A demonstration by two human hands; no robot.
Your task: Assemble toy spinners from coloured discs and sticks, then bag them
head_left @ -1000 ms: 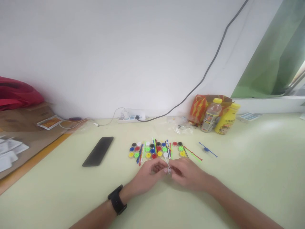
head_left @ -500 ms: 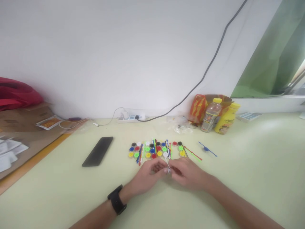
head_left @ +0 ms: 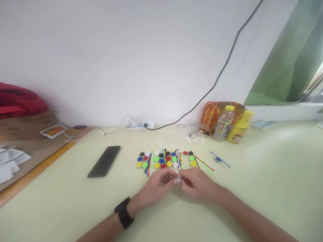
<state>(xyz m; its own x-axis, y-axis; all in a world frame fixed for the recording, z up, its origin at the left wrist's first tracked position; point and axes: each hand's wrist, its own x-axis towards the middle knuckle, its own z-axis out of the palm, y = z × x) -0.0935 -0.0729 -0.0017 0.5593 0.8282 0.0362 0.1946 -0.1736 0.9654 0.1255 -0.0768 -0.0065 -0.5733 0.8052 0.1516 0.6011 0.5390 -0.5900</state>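
My left hand (head_left: 156, 187), with a black watch (head_left: 124, 213) on its wrist, meets my right hand (head_left: 200, 184) low in the middle of the view. Between their fingertips they pinch a thin white arrow (head_left: 177, 172) and a small whitish round piece, partly hidden by the fingers. Just beyond lie rows of small coloured discs on clear bases, such as a yellow disc (head_left: 169, 164) and a white disc (head_left: 175, 165). Thin coloured arrows (head_left: 149, 164) lie among them. To the right, a blue arrow (head_left: 224, 162) sits across a blue disc (head_left: 218, 159).
A black phone (head_left: 104, 161) lies at the left. Behind stand a clear bottle (head_left: 223, 125), a yellow bottle (head_left: 239, 129) and a red-yellow bag (head_left: 210, 116). A power strip (head_left: 138, 124) with cables rests against the wall. Cardboard (head_left: 25, 127) and white packets (head_left: 11, 159) occupy the far left.
The view has shifted very slightly, so the table things appear a little lower. Both hands keep the same grip on the white arrow and piece.
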